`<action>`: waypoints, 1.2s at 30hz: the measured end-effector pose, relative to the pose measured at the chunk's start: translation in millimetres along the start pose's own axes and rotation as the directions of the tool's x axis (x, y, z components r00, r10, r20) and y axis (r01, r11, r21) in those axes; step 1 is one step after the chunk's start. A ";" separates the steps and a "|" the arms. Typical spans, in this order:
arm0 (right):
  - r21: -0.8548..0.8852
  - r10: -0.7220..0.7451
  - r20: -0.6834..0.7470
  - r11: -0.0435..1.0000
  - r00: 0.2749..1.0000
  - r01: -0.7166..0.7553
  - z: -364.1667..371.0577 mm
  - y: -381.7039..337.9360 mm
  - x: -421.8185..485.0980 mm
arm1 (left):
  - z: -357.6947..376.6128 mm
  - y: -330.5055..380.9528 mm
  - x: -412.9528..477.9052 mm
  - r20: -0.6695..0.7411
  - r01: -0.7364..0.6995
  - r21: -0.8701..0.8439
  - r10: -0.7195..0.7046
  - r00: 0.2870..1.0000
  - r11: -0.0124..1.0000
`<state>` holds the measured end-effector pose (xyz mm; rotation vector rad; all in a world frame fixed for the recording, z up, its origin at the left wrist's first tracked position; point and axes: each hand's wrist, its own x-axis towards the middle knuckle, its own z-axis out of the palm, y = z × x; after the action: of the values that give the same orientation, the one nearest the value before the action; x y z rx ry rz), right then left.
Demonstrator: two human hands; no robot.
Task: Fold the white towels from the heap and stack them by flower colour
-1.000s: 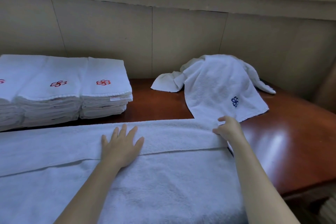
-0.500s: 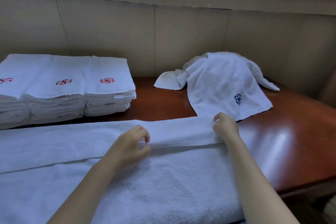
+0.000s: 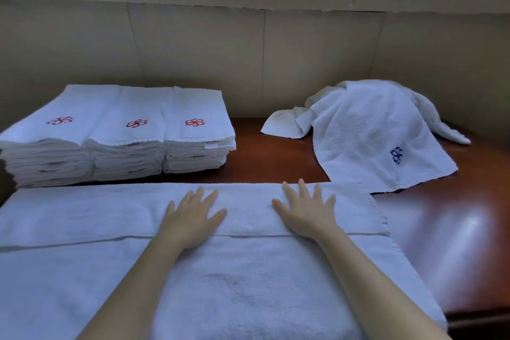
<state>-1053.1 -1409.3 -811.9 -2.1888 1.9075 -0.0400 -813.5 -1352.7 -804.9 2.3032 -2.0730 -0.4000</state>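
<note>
Both hands now lie flat, fingers spread: left hand (image 3: 193, 222), right hand (image 3: 305, 214) pressing the towel (image 3: 248, 284), whose long axis runs nine-to-three.

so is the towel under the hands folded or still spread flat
Partly folded: the towel has its far strip turned over, and both hands lie flat on it.

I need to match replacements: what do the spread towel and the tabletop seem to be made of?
Spread towel: looks like white cotton terry, matte, with a fuzzy looped pile and a woven band across it; the fibre is a guess. Tabletop: seems reddish-brown wood or veneer with a glossy lacquer, judging by the bright window glare on it.
</note>
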 end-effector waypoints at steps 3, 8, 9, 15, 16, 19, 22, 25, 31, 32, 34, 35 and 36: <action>-0.035 -0.039 -0.006 0.999 0.999 0.039 -2.3 10.7 16.1 | -7.7 -40.4 -1.2 -0.008 0.165 -0.037 -0.165 0.986 0.986; -0.056 -0.031 0.020 0.998 0.999 0.032 -10.9 12.7 32.5 | -19.8 -150.0 -35.5 -0.093 0.484 -0.101 -0.493 0.865 0.869; -0.072 0.004 0.029 0.997 1.000 -0.002 -10.5 7.8 32.4 | -22.8 -172.3 -46.7 -0.100 0.552 -0.109 -0.562 0.821 0.827; -0.136 -0.152 -0.025 0.980 0.988 0.147 2.0 -106.3 11.0 | -31.2 -216.0 -75.9 -0.148 0.666 -0.030 -0.663 0.734 0.745; -0.122 -0.268 -0.002 0.956 0.963 0.266 9.4 -127.1 3.2 | -29.1 -208.4 -72.9 -0.155 0.614 -0.020 -0.609 0.778 0.789; -0.085 -0.427 0.030 0.900 0.904 0.428 31.1 -161.4 -13.0 | -18.9 -187.7 -57.5 -0.117 0.381 -0.035 -0.383 0.916 0.924; -0.048 -0.415 -0.003 0.909 0.910 0.415 37.3 -161.8 -10.6 | -22.5 -201.6 -36.7 -0.137 0.352 -0.056 -0.357 0.924 0.934; -0.057 -0.411 -0.026 0.911 0.911 0.409 40.9 -160.0 -8.8 | -31.1 -233.4 -22.0 -0.144 0.389 -0.065 -0.395 0.908 0.919; -0.036 -0.419 -0.036 0.908 0.907 0.418 43.1 -160.8 -4.7 | -49.4 -269.1 -16.0 -0.233 0.281 -0.172 -0.316 0.920 0.944; -0.033 -0.422 -0.051 0.907 0.905 0.421 42.0 -161.4 -4.7 | -51.9 -267.3 -20.1 -0.251 0.249 -0.213 -0.299 0.921 0.945; -0.057 -0.452 -0.148 0.892 0.880 0.448 39.8 -161.3 -9.6 | -55.2 -253.4 -35.1 -0.271 0.202 -0.261 -0.273 0.923 0.944; -0.090 -0.490 -0.221 0.871 0.843 0.483 38.3 -161.0 -14.2 | -54.3 -243.7 -46.4 -0.294 0.170 -0.244 -0.240 0.925 0.955; -0.139 -0.546 -0.276 0.837 0.791 0.529 36.8 -161.9 -19.9 | -50.9 -233.0 -60.3 -0.315 0.119 -0.198 -0.178 0.932 0.973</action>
<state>-892.0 -1364.3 -813.3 -2.8324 1.3402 -0.4574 -581.1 -1273.7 -787.5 2.2462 -1.6456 -0.1722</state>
